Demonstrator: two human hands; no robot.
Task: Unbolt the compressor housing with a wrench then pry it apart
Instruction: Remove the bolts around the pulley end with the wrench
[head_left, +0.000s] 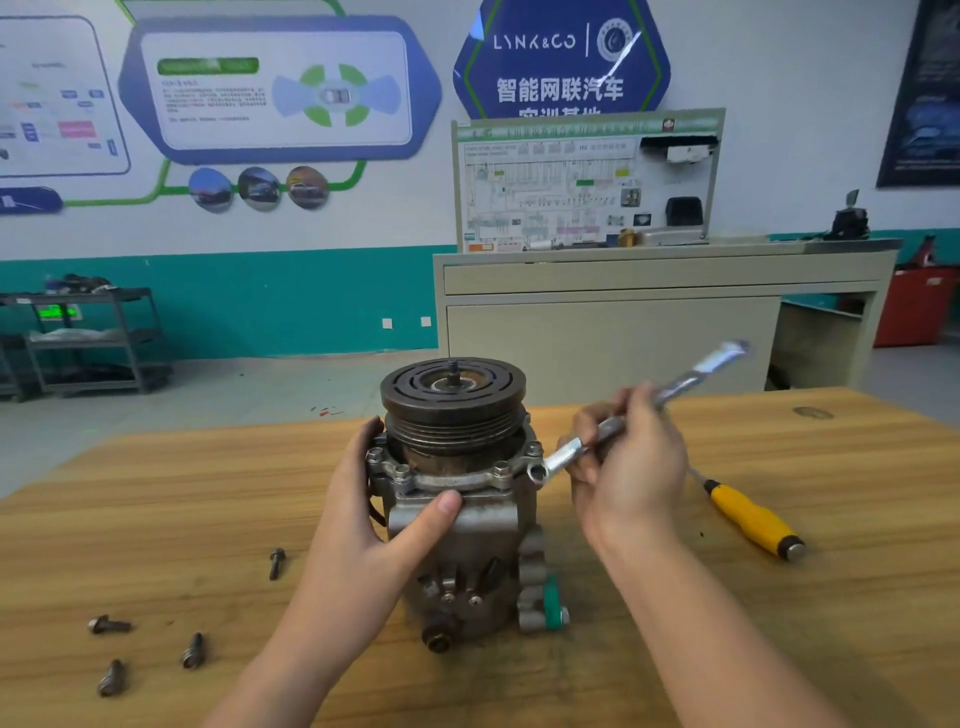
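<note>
- Steel bolts, four of them, lie loose on the wooden bench (156, 493) at the far left: one nearest the compressor (277, 563), one further out (109, 624), one near the front edge (193, 650) and one beside it (111, 677). They are apparently already out of the housing and set aside where they cannot roll under the work.
- Left hand (387, 512) grasps the compressor housing (457, 525), fingers wrapped round its far side and thumb pressed on the front face, probably to brace it against the wrench's turning force.
- Compressor housing stands upright at the bench's middle, its dark grooved pulley (453, 400) on top, so the flange bolts (401, 472) face upward within easy reach.
- Right hand (626, 467) is clenched round the shaft of the wrench (644, 402), whose ring end sits at a lug on the flange's right side; whether it is seated on a bolt head I cannot tell.
- Yellow-handled screwdriver (750, 522) lies on the bench just right of that hand, likely kept ready for prying.
</note>
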